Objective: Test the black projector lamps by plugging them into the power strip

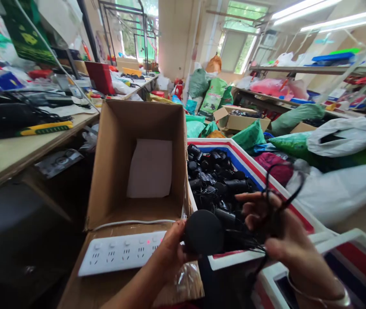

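Observation:
My left hand [172, 245] is closed on a black device with a flat round face [204, 232], gripping its left edge; its exact kind does not show. From the device a black cable [244, 243] runs right to my right hand [281, 229], where its loops pass around and between the fingers. That hand is blurred, with the index finger stretched to the left. Under and behind both hands, a white box with red and blue stripes [265, 174] holds many similar black devices [213, 171] with cables. Left of them stands an open cardboard box [108, 171] with a pale sheet [150, 168] inside.
A white power strip [118, 253] with lit red lights lies on cardboard before the box. Another striped box [344, 257] stands at lower right. A cluttered workbench [18, 159] runs along the left, bearing a yellow cutter [46, 128]. Bags [337, 189] crowd the right.

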